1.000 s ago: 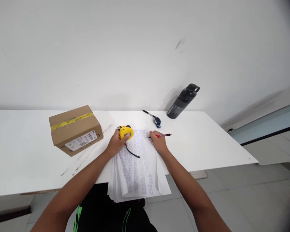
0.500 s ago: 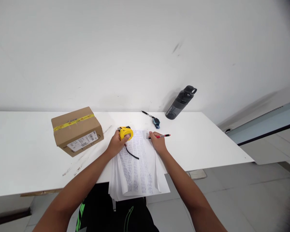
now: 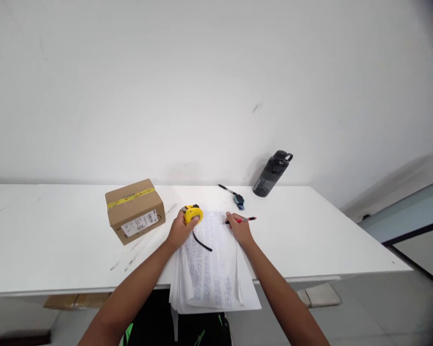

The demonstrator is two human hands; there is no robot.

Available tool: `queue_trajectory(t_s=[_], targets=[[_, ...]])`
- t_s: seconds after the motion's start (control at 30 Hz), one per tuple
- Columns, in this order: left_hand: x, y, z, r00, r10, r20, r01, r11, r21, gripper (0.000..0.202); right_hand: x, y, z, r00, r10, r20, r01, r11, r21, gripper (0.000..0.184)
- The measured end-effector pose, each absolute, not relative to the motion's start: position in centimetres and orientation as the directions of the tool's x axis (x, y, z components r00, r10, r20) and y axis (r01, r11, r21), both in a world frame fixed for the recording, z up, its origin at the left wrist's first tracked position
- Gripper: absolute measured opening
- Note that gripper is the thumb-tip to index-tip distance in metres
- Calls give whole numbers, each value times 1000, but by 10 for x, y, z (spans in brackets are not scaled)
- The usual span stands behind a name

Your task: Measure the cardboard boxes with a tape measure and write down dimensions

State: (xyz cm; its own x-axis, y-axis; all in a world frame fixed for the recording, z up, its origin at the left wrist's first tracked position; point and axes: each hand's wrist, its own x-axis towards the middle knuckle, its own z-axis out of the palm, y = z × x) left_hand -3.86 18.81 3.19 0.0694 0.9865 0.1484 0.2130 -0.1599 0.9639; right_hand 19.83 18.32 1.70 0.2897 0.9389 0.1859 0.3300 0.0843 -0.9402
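R hand: fingers pinched tight w/ no gap to spare, gripping a red pen. Pen's long axis runs roughly L–R, almost level, near end leaning out past the R side of the hand, other end aimed L at the top of the written sheets. Can't tell if tip touches paper. L hand: fingers wrapped round a yellow tape measure, thumb on its face; black strap trails from it over the sheets. Key relation: writing lies just L of & below pen, betw. both hands; R hand is nearer the pen end, tape meas. sits at sheets' top L. Sheets overhang front edge of white surface. Further out: cardboard box to L, small dark blue item & black pen beyond, dark bottle back R by wall.
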Motion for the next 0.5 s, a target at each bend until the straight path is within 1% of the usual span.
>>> queue_trajectory(t_s=[0.07,0.13,0.2,0.27,0.3,0.37,0.4,0.43,0.47,0.5], targets=[[-43,181,35,-3,978,206,290,-196,937,45,198,183,14,240,919,312,435,186,-881,36],[-46,175,36,-32,972,233,358,-207,910,44,198,183,9,189,886,424,568,253,-783,35],[-47,170,37,-20,970,244,423,-213,881,43,199,184,5,159,886,436,658,234,-716,43],[-46,165,40,-14,967,254,470,-218,856,44,200,183,5,164,896,413,678,202,-707,53],[-45,161,42,-13,965,261,471,-224,853,46,199,181,7,170,892,420,662,212,-719,57],[-41,149,53,16,959,284,381,-268,885,51,193,171,17,162,879,448,559,293,-776,64],[-38,140,61,52,952,301,297,-302,906,55,187,163,25,126,885,448,460,348,-817,67],[-36,130,70,103,941,323,193,-338,921,59,178,153,33,59,897,438,328,396,-857,71],[-33,119,81,161,924,348,113,-368,923,65,168,142,42,-41,910,412,166,413,-896,73],[-30,108,92,214,905,368,84,-392,916,69,155,129,51,-147,910,388,13,394,-919,77]])
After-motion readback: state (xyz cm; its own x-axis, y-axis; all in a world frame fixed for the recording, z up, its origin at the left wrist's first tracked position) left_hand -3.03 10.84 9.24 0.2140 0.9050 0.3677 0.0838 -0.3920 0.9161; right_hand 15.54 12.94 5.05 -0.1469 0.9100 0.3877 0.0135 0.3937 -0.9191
